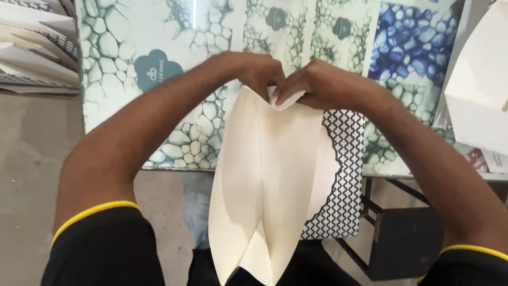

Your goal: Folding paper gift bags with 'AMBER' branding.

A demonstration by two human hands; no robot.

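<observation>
Head view. Both hands meet at the far end of a cream paper bag [270,180], which lies flat lengthwise, its near end hanging off the table edge toward the person's lap.

Left hand [253,71]: fingers curled down and pressed together on the bag's top edge, apparently pinning the paper so it cannot slide. Knuckles face the camera; fingertips hidden underneath.

Right hand [312,85]: pinching a small folded corner flap of the bag between thumb and fingertips, right beside the left hand, the two touching or nearly so. The grip looks like the kind that holds a crease at the bag's end.

The bag shows a long centre fold and side gussets. A patterned panel [341,180] in black-and-white lattice sticks out from under its right side, with a scalloped border where cream meets print.

Surroundings: the table [121,95] is covered by a glossy sheet printed with green cell-like patterns, and a blue one at far right. Stack of folded paper pieces [32,47] at upper left, well apart. A white folded bag or box [479,85] at right, near the right forearm, may crowd that elbow. Dark stool frame [391,233] below the table.
</observation>
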